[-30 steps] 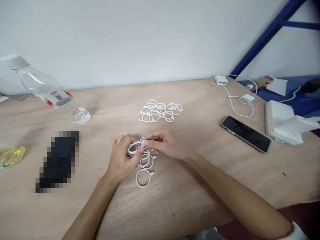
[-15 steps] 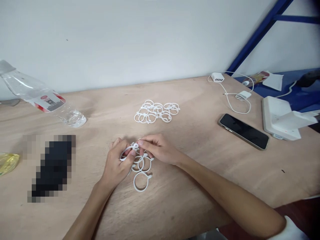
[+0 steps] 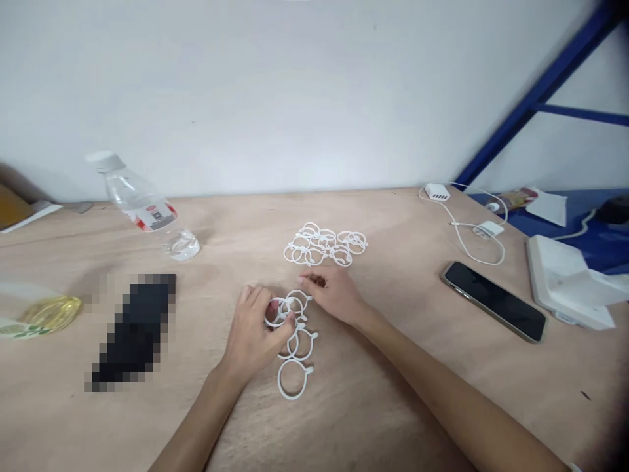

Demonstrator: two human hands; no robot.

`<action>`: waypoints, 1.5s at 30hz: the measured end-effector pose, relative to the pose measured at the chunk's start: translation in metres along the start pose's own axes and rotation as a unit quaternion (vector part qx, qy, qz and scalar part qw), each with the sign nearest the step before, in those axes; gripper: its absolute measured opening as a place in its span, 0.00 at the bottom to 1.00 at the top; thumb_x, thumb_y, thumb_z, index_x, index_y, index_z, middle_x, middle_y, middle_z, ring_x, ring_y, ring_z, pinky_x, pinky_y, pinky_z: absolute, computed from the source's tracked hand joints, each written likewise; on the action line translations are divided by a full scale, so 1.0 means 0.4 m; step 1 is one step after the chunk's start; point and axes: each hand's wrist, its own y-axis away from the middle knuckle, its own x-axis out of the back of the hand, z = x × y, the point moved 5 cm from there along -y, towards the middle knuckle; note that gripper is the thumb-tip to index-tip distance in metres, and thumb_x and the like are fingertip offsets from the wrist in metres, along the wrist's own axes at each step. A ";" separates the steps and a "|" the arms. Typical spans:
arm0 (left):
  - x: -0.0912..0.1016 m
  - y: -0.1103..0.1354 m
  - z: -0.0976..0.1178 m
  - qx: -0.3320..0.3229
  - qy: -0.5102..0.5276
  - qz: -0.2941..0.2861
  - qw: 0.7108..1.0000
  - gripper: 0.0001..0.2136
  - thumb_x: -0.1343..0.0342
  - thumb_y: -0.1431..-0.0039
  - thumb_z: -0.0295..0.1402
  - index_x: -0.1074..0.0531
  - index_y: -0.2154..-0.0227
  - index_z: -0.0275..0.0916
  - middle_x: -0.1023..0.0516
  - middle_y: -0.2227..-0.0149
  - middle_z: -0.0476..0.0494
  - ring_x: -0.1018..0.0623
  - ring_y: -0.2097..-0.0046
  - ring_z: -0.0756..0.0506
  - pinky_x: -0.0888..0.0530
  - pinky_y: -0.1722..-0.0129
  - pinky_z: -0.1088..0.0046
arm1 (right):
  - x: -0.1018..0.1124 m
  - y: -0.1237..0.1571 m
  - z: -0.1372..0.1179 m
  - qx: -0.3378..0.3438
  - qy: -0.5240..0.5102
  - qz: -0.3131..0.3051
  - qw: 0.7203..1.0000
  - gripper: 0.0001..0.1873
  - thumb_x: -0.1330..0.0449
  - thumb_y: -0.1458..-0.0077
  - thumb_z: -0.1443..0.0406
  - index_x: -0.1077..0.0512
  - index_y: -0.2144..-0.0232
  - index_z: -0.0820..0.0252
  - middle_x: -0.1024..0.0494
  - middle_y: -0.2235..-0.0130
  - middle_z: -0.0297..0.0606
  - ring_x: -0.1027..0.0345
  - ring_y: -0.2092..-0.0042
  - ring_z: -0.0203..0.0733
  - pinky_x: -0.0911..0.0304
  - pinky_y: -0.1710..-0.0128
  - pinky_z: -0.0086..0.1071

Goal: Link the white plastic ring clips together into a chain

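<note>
**Wooden table (image 3: 236, 432), pale wall (image 3: 275, 98): left hand (image 3: 258, 328) has a white ring**

I'm looking down through the head camera, and here's the action: the left hand grips the white ring (image 3: 273, 324) between thumb and fingers, just above the near group of rings. It's round, so no long axis to call; its face tips up towards me. Its tab seems to sit on the right-hand side, but another ring overlaps there in my view, so I can't be sure.

Over to the right hand (image 3: 337, 295)! Fingers curled, thumb and index tips close together, right by the group's far end; whether they pinch anything, I can't tell from here.

Below, the nearest loose ring (image 3: 279, 380) lies flat, tab pointing right and slightly away from me. Overlapping rings just beyond it aim their tabs rightward too. Farther back, towards the wall, sits the far cluster of rings (image 3: 327, 252), tangled, with tabs facing various ways.

Out wide right, 1 phone (image 3: 494, 300) lies screen up, long axis slanting from far left to near right, beside a white power block (image 3: 557, 278). On the left I've got a clear bottle (image 3: 156, 216) and a pixelated dark object (image 3: 135, 331).
</note>
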 end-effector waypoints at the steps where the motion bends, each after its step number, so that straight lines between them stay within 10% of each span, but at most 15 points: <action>1: -0.001 0.001 0.003 -0.008 -0.012 0.001 1.000 0.06 0.46 0.47 0.33 0.37 0.76 0.40 0.32 0.72 0.47 0.35 0.65 0.44 0.34 0.63 0.65 | 0.010 -0.015 0.005 0.001 0.080 0.038 0.996 0.09 0.42 0.45 0.62 0.24 0.66 0.58 0.23 0.69 0.36 0.33 0.67 0.39 0.40 0.65 0.33; 6: -0.007 0.010 0.002 -0.007 -0.027 0.000 1.000 0.12 0.40 0.50 0.37 0.28 0.62 0.41 0.31 0.58 0.41 0.34 0.55 0.40 0.32 0.55 0.59 | -0.002 -0.074 0.025 0.053 0.273 0.090 0.956 0.09 0.43 0.45 0.63 0.23 0.65 0.57 0.25 0.63 0.42 0.35 0.57 0.46 0.40 0.60 0.36; 13: 0.009 0.014 -0.006 0.027 0.022 0.051 0.998 0.19 0.43 0.45 0.41 0.33 0.52 0.40 0.33 0.55 0.39 0.33 0.52 0.39 0.32 0.52 0.57 | 0.014 -0.054 -0.008 0.213 0.220 0.114 0.945 0.10 0.44 0.41 0.64 0.23 0.67 0.56 0.35 0.64 0.40 0.41 0.60 0.42 0.39 0.59 0.37; 18: 0.019 0.014 -0.006 0.033 0.053 0.065 0.996 0.20 0.46 0.43 0.40 0.37 0.50 0.38 0.32 0.54 0.39 0.32 0.52 0.40 0.33 0.51 0.59 | 0.010 0.052 -0.081 0.291 0.155 0.006 0.944 0.11 0.47 0.41 0.70 0.26 0.62 0.55 0.38 0.59 0.41 0.42 0.56 0.42 0.40 0.58 0.37; 29: -0.012 0.014 -0.002 -0.036 0.078 -0.035 0.996 0.14 0.55 0.38 0.44 0.34 0.70 0.39 0.31 0.69 0.46 0.32 0.65 0.44 0.34 0.64 0.66 | -0.008 0.114 -0.096 0.217 -0.071 -0.027 0.973 0.09 0.47 0.40 0.68 0.28 0.60 0.53 0.36 0.61 0.38 0.37 0.59 0.38 0.37 0.59 0.34; 37: -0.007 0.012 -0.013 -0.030 0.137 -0.010 0.990 0.21 0.61 0.38 0.52 0.39 0.75 0.40 0.36 0.74 0.49 0.36 0.70 0.47 0.37 0.70 0.70 | -0.015 0.104 -0.038 -0.008 -0.231 0.029 0.972 0.14 0.47 0.40 0.57 0.27 0.59 0.57 0.25 0.61 0.38 0.32 0.59 0.40 0.37 0.61 0.32; 45: -0.002 0.011 -0.010 -0.040 0.115 0.000 0.993 0.16 0.55 0.40 0.44 0.42 0.79 0.41 0.39 0.77 0.51 0.38 0.72 0.48 0.40 0.71 0.71 | -0.047 0.110 -0.058 0.021 -0.279 -0.026 0.960 0.17 0.48 0.39 0.57 0.25 0.69 0.61 0.26 0.68 0.37 0.33 0.63 0.39 0.39 0.62 0.31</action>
